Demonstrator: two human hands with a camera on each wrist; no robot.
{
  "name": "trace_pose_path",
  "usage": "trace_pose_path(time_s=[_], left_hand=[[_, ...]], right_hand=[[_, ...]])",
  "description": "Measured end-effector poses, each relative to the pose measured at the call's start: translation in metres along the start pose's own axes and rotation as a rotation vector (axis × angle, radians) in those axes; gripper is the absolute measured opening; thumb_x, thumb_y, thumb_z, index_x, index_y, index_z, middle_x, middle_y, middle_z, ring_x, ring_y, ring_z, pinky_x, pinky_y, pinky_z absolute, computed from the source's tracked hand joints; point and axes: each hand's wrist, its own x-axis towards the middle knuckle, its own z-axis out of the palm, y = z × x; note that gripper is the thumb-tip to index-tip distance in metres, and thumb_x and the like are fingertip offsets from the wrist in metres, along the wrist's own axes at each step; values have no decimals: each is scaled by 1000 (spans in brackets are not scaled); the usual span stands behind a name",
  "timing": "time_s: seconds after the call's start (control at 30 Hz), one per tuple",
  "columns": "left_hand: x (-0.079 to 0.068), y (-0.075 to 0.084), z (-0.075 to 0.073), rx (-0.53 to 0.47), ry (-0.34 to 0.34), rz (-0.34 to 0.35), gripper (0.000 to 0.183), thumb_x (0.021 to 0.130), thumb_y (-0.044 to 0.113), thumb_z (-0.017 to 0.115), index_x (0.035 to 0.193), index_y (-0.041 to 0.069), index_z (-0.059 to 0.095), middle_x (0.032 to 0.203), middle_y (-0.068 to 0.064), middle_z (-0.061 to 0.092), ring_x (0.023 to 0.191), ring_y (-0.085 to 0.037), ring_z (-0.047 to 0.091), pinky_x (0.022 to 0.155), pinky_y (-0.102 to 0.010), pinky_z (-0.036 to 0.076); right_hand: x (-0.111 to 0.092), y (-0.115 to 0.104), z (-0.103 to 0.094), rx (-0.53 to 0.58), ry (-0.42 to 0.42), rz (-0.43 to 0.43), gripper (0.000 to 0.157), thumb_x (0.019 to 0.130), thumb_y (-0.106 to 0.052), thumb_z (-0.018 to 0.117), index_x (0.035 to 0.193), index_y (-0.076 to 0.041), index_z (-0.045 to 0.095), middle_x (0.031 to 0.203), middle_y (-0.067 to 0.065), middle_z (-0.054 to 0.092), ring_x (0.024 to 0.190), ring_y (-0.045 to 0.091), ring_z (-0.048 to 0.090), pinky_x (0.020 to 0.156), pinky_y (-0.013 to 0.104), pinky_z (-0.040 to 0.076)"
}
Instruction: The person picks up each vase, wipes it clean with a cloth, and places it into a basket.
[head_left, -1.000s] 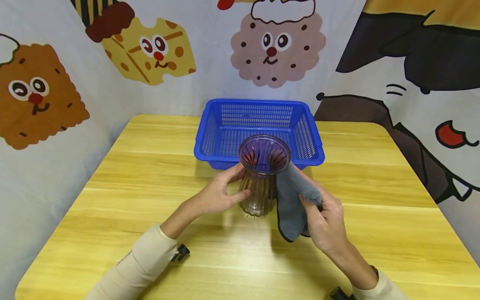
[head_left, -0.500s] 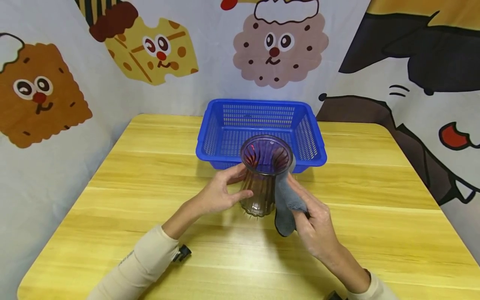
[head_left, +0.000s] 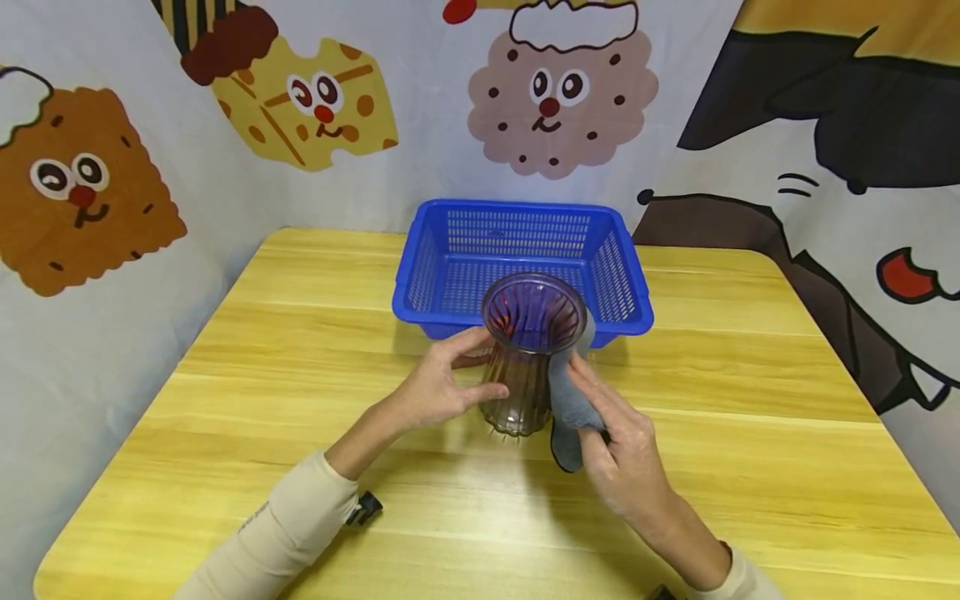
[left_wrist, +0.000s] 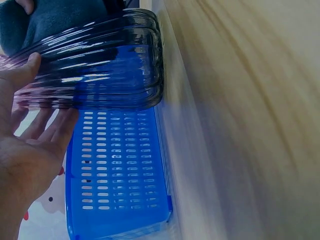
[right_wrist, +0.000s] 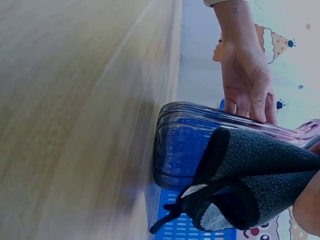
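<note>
The left hand (head_left: 431, 385) is gripping the vase (head_left: 525, 371) at nine o'clock; the right hand (head_left: 628, 462), pinching the cloth (head_left: 567, 400) at three, should, I think, be pressing gently.

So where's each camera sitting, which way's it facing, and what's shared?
Head: worn on the head, facing forward and down at the glass vase, cloth and basket; left hand, right hand and both sleeves show.
Left wrist: on that wrist, looking past the left hand to the vase and basket; a little of the right hand shows at top.
Right wrist: on that wrist, facing cloth and vase; part of the right hand at the edge, left hand beyond.
Shared: both wrist views show vase, cloth and basket.
</note>
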Motion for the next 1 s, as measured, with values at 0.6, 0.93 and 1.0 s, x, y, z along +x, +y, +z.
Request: trace_pose_path(time_s=[0.6, 0.93, 1.0], left_hand=[[4, -1, -4, 14, 50, 9, 73, 70, -1, 93, 135, 1, 61, 128, -9, 64, 118, -24, 61, 93, -39, 58], [5, -3, -2, 68, 60, -60, 72, 67, 8, 97, 130, 8, 62, 114, -4, 69, 107, -19, 66, 92, -36, 59], [4, -4, 0, 74, 63, -76, 72, 66, 9, 97, 129, 9, 62, 114, -3, 69, 106, -18, 66, 92, -35, 59]], right_hand=[[0, 5, -2, -88, -52, 32, 63, 72, 17, 43, 131, 10, 62, 142, 20, 56, 129, 33, 54, 110, 33, 43], [-5, 7, -4, -116, -52, 52, 60, 72, 18, 44, 128, 10, 65, 140, 17, 58, 125, 33, 58, 107, 30, 46], [-6, 7, -4, -112, -51, 54, 60, 71, 18, 44, 127, 10, 65, 140, 18, 59, 125, 33, 58, 107, 30, 46]])
